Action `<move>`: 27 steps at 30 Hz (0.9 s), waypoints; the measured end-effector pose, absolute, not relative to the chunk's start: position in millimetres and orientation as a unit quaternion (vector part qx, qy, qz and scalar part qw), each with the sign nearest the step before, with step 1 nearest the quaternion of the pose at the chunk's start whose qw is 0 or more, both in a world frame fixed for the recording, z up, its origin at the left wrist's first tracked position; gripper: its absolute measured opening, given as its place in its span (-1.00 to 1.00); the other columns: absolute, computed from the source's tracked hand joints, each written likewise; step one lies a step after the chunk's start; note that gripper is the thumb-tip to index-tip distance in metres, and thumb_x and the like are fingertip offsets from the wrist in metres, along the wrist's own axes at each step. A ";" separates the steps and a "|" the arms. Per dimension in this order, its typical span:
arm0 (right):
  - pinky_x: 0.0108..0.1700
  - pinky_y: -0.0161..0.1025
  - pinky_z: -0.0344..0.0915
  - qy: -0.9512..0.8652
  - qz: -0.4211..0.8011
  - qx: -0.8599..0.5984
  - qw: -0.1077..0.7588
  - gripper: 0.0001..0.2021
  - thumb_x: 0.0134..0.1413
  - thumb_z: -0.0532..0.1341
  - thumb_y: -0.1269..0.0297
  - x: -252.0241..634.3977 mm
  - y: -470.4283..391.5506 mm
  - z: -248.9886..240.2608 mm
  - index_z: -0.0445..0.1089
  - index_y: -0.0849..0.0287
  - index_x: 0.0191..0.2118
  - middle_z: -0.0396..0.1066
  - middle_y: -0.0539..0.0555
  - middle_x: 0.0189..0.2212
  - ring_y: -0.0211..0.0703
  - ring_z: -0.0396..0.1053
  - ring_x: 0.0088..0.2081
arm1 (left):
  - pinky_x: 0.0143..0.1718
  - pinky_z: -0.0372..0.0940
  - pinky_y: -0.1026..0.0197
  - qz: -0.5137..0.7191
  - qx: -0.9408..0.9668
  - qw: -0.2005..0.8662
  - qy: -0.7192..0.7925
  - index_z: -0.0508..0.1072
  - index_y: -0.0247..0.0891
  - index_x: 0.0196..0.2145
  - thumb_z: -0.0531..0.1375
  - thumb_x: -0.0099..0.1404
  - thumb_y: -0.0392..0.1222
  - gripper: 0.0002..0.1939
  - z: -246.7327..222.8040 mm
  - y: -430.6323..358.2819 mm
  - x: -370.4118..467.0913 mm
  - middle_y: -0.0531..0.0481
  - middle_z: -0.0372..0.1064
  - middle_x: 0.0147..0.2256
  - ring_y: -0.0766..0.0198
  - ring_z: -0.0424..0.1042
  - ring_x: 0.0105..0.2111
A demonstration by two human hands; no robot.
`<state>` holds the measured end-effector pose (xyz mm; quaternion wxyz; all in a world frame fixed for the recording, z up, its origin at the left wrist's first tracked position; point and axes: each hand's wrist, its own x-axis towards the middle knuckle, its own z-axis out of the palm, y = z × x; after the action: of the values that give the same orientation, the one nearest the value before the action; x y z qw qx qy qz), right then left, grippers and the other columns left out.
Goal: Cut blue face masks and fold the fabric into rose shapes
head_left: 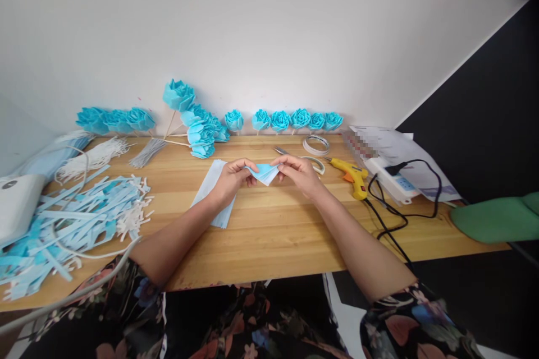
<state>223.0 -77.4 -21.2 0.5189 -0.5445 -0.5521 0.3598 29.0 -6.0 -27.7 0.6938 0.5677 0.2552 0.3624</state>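
A small folded piece of blue-and-white mask fabric (266, 173) is held up between my two hands, its point hanging down. My left hand (233, 179) pinches the left corner with thumb and forefinger. At the right corner, my right hand (298, 173) pinches it the same way. Under and beside my left hand lies a flat pale blue sheet of mask fabric (223, 219) on the wooden table (278, 235). Just beyond my right hand are scissors (316, 165), partly hidden by the hand.
Blue fabric flowers (202, 126) line the wall. Fabric strips (84, 207), white cords (99, 157) and grey wires (148, 151) lie left, near a white device (19, 205). A tape roll (315, 146), yellow glue gun (356, 176), power strip (391, 179) and black cables (389, 231) lie right.
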 end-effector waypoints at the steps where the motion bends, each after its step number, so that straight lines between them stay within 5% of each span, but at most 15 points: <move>1: -0.36 -0.29 0.28 -0.549 0.374 -0.537 0.521 -0.79 0.05 0.23 0.19 223.5 -78.0 -20.8 0.52 0.17 -0.26 0.40 -0.03 -0.54 -0.29 0.34 -0.50 | -0.49 0.20 0.32 0.364 0.575 0.686 0.256 0.45 -0.30 -0.47 0.20 0.03 -0.26 -0.93 -27.3 -6.2 28.9 0.03 0.37 -0.62 0.36 0.34 -0.58; 6: -0.35 -0.27 0.35 -0.522 0.464 -0.490 0.522 -0.59 0.15 0.16 0.01 224.8 -79.8 -19.2 0.47 0.15 -0.02 0.43 0.01 -0.45 -0.23 0.38 -0.43 | -0.49 0.22 0.30 0.361 0.610 0.661 0.246 0.46 -0.31 -0.49 0.21 0.05 -0.23 -0.92 -23.5 -9.0 28.7 0.03 0.37 -0.62 0.35 0.34 -0.58; 11: -0.44 -0.33 0.24 -0.571 0.418 -0.551 0.442 -0.62 0.03 0.28 -0.01 222.6 -78.0 -21.6 0.53 0.23 -0.22 0.42 0.00 -0.52 -0.29 0.30 -0.50 | -0.48 0.23 0.31 0.356 0.625 0.655 0.229 0.46 -0.31 -0.49 0.23 0.06 -0.24 -0.92 -26.1 -10.5 30.1 0.05 0.36 -0.59 0.37 0.32 -0.57; 20: -0.45 -0.34 0.21 -0.597 0.345 -0.572 0.443 -0.68 0.05 0.25 0.03 222.9 -77.7 -21.7 0.50 0.23 -0.27 0.42 -0.01 -0.55 -0.31 0.30 -0.53 | -0.41 0.33 0.21 0.365 0.580 0.688 0.238 0.33 -0.34 0.08 0.13 0.28 0.18 -0.40 -27.2 -10.3 30.2 -0.01 0.41 -0.45 0.25 0.42 -0.47; 27: -0.40 -0.31 0.28 -0.587 0.352 -0.559 0.468 -0.73 0.07 0.25 0.08 216.6 -77.7 -25.2 0.44 0.18 -0.22 0.43 -0.03 -0.51 -0.27 0.36 -0.51 | -0.39 0.30 0.28 0.330 0.607 0.677 0.253 0.21 -0.30 0.17 0.39 0.05 -0.04 -0.21 -25.5 -14.7 33.3 0.11 0.39 -0.49 0.32 0.41 -0.49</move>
<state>216.6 -77.7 -25.2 0.4684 -0.5590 -0.5866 0.3521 33.3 -14.7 -25.5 0.6771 0.6075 0.2527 0.3295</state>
